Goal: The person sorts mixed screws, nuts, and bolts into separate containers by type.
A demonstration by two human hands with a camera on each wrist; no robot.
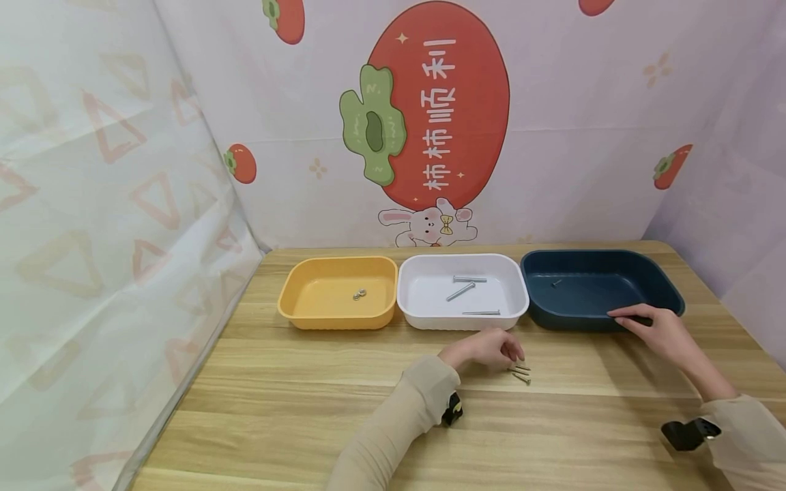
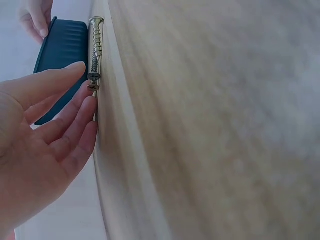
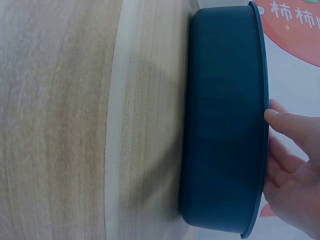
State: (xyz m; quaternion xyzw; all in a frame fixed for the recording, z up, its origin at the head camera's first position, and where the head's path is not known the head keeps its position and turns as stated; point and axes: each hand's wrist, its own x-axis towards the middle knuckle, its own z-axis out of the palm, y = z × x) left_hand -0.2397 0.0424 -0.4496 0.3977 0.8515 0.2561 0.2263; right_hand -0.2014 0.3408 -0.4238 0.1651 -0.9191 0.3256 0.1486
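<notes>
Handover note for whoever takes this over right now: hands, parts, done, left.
Left hand: fingers relaxed, tips at the loose screws on the table; nothing gripped.
Right hand: rests on the near rim of the blue tray; holds nothing.
Done: two small metal rings in the yellow tray, three long bolts in the white tray, one small screw in the blue tray.
Left: the few screws in front of the white tray, probably bound for the blue tray.
</notes>
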